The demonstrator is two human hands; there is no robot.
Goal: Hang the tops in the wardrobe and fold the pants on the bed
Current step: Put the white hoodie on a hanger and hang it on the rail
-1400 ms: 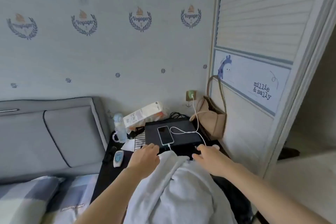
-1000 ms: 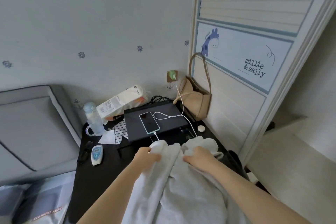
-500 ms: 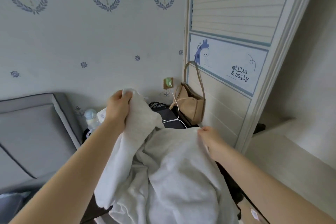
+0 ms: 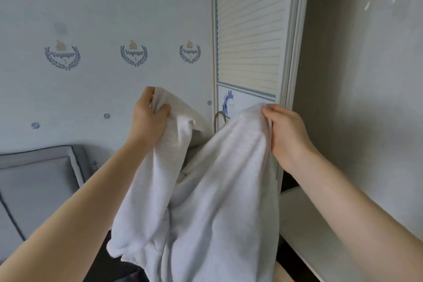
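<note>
A pale grey-white garment (image 4: 206, 201) hangs in front of me, held up at chest height by both hands. My left hand (image 4: 150, 119) grips one upper edge of the cloth. My right hand (image 4: 286, 130) grips the other upper edge, close to the wardrobe's door frame. The cloth sags between the hands and drapes down out of the bottom of the view. The open wardrobe (image 4: 354, 98) shows its pale inner wall on the right. I cannot tell whether the garment is a top or pants.
The slatted wardrobe door (image 4: 249, 30) with a giraffe picture stands behind the garment. A grey padded headboard (image 4: 39, 178) is at lower left. A tan bag's handle (image 4: 218, 119) peeks out behind the cloth. A pale wardrobe shelf (image 4: 304, 224) lies at lower right.
Both hands have lifted the garment off the dark bedside table, the right one last. My view has tilted upward and turned towards the wardrobe, so the table and its things are now hidden.
</note>
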